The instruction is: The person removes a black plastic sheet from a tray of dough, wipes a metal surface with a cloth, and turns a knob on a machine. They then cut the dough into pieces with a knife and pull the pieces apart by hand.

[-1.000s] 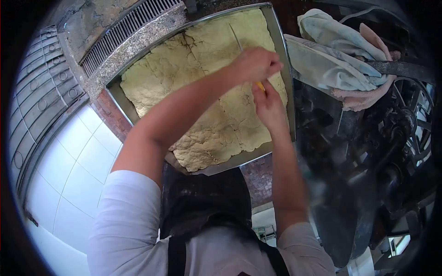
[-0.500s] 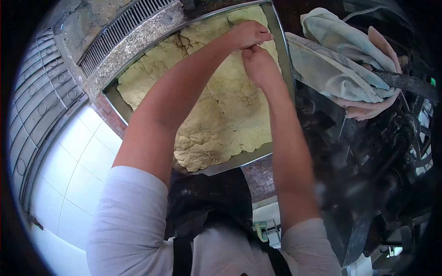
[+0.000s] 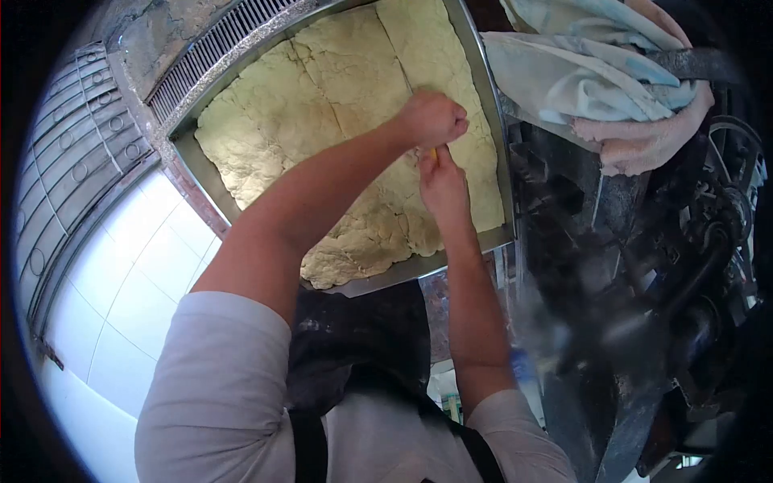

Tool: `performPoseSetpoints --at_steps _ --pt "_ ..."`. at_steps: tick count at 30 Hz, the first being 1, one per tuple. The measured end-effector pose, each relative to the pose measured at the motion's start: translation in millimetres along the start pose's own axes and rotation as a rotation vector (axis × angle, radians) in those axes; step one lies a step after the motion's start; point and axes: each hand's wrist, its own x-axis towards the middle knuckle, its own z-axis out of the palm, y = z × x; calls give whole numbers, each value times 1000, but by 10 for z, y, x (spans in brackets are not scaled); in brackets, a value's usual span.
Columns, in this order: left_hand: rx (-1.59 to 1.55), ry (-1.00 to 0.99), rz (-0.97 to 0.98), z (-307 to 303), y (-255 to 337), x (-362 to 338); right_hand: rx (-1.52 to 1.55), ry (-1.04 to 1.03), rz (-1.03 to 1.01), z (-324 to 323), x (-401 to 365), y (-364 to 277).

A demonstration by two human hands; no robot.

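A large slab of pale yellow dough (image 3: 266, 113) fills a metal tray (image 3: 487, 105), its surface scored by several long cut lines. My left hand (image 3: 435, 119) is closed in a fist over the dough's right part, around a knife (image 3: 433, 153). A bit of its yellow handle shows between my hands, and a thin dark stretch of blade seems to stick out beyond my left fist, along a cut. Just nearer to me, my right hand (image 3: 445, 183) is closed on the handle's end. Most of the knife is hidden by my fingers.
Crumpled pale cloths (image 3: 596, 80) hang over a dark metal bar right of the tray. Below them stands dark machinery (image 3: 644, 282), partly blurred. A metal grille gate (image 3: 76, 161) and white tiles (image 3: 145, 266) lie to the left, with a slotted vent (image 3: 217, 44) behind the tray.
Both hands have come toward my body with the knife, from the tray's far right part to its middle right. A long cut line now shows beyond them. The view has shifted slightly.
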Motion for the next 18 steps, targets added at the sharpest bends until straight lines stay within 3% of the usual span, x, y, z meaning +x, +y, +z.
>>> performPoseSetpoints --at_steps 6,9,11,18 --pt "-156 -8 4 717 574 -378 27 -38 98 -42 -691 577" --pt "-183 -88 4 1220 862 -551 -26 -66 197 -22 -1069 940" --pt "-247 -258 -71 1500 1112 -673 -36 -107 256 -8 -1304 1262" --pt "-419 -216 -30 1948 1475 -977 -166 -237 395 -222 -1730 1304"
